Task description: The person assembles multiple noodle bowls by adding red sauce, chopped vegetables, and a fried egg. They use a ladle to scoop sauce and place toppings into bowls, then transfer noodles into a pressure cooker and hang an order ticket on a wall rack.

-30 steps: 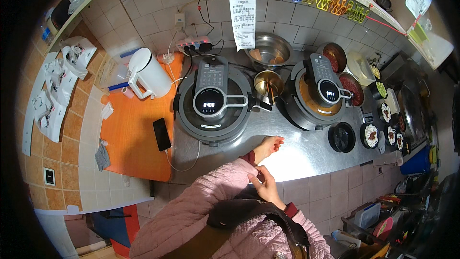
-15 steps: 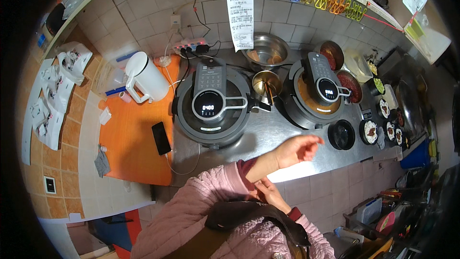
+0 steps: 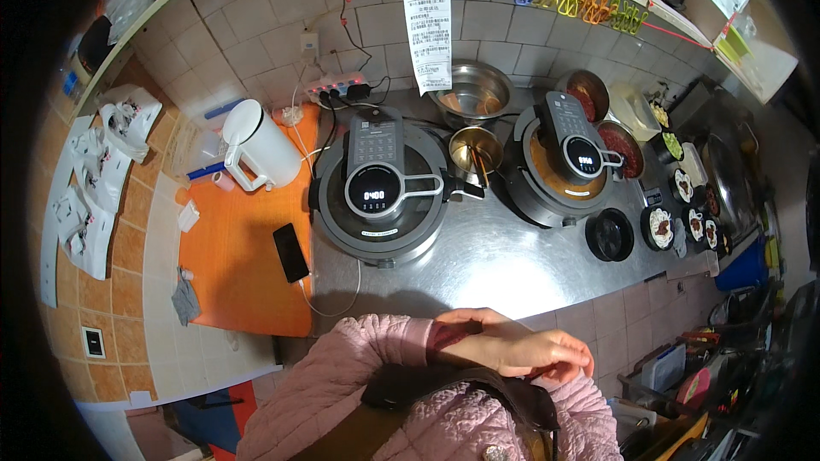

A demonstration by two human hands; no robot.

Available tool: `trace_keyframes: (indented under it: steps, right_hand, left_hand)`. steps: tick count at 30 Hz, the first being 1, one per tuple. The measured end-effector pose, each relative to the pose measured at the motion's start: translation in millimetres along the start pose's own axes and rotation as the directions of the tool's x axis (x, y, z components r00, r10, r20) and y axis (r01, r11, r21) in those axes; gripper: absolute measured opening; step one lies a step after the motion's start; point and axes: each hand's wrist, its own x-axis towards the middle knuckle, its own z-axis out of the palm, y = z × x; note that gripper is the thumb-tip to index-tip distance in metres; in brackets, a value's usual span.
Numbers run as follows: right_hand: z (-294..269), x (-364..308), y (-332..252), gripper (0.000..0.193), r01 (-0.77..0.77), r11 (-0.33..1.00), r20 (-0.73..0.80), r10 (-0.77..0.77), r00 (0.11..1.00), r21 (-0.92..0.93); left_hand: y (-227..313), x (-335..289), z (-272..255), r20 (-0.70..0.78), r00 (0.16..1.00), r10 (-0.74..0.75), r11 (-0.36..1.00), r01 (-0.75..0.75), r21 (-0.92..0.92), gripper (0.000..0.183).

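My two forearms cross low in front of my body, both in pink quilted sleeves. My left hand (image 3: 545, 355) reaches across to the right sleeve (image 3: 581, 397), its fingers bent and closed at the cuff. Behind the left forearm shows part of my right hand (image 3: 480, 316), close to the dark red inner cuff (image 3: 444, 337) of the left sleeve; its fingers are mostly hidden. Beyond my hands, a round grey cooking machine (image 3: 380, 226) with a lit display stands on the steel counter (image 3: 495, 277). A second cooking machine (image 3: 559, 171) is to its right.
On the orange mat (image 3: 243, 273) at left are a white electric kettle (image 3: 259, 145) and a phone (image 3: 290, 252) on a cable. Steel bowls (image 3: 474, 90), a black bowl (image 3: 609, 235) and several small filled bowls (image 3: 658, 229) stand rightward. A paper slip (image 3: 428, 38) hangs overhead.
My left hand has come down and back from over the counter to the right sleeve. My right hand, formerly at the left cuff below, now shows behind the left forearm.
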Motion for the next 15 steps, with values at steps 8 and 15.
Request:
trace_keyframes:
  steps: [8,15]
  right_hand:
    - [11.1,33.3,16.4,0.009,0.140,0.530,-0.023,-0.289,0.957,-0.836]
    - [27.3,52.7,24.1,0.020,0.023,0.651,-0.234,-0.305,0.923,-0.759]
  left_hand:
    - [-20.6,6.1,3.4,0.060,0.998,-0.037,0.996,0.032,0.083,0.025]
    - [-10.8,2.7,-1.3,0.374,0.584,0.720,-0.080,-0.466,0.881,0.017]
